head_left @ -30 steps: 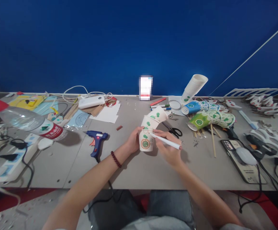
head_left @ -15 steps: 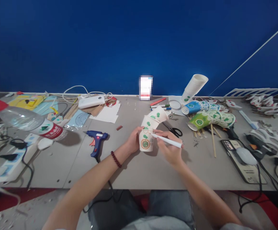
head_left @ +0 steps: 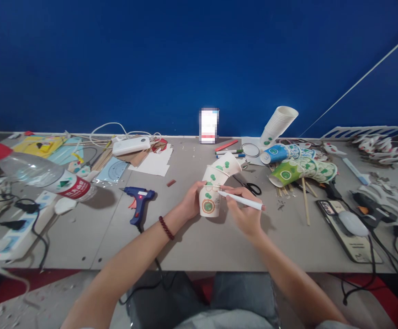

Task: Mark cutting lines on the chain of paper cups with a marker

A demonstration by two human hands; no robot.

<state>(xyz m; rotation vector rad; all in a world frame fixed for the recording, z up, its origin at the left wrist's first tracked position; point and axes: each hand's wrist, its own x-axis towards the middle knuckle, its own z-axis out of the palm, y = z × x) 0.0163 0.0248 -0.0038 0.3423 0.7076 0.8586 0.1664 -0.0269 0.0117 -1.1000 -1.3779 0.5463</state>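
A curved chain of white paper cups (head_left: 209, 201) printed with green dots lies on the table in front of me. My left hand (head_left: 192, 201) is closed round the left side of the nearest cup. In my right hand (head_left: 245, 214) is a white marker pen (head_left: 241, 199), gripped between thumb and fingers. Its tip meets or nearly meets the right side of the nearest cup, just below the rim. Black-handled scissors (head_left: 252, 187) lie partly hidden behind my right hand and the cups.
A blue hot glue gun (head_left: 140, 196) and a plastic bottle (head_left: 65, 183) are on the left. Green cups (head_left: 288, 173), blue cups (head_left: 272, 153) and a leaning cup stack (head_left: 277, 125) stand right. A mouse (head_left: 352, 223) rests on a phone (head_left: 336, 233). Markers (head_left: 231, 151) lie behind.
The marker's back end has dipped slightly and swung a little right, with my right hand shifting slightly. My left hand and the cups stay almost still.
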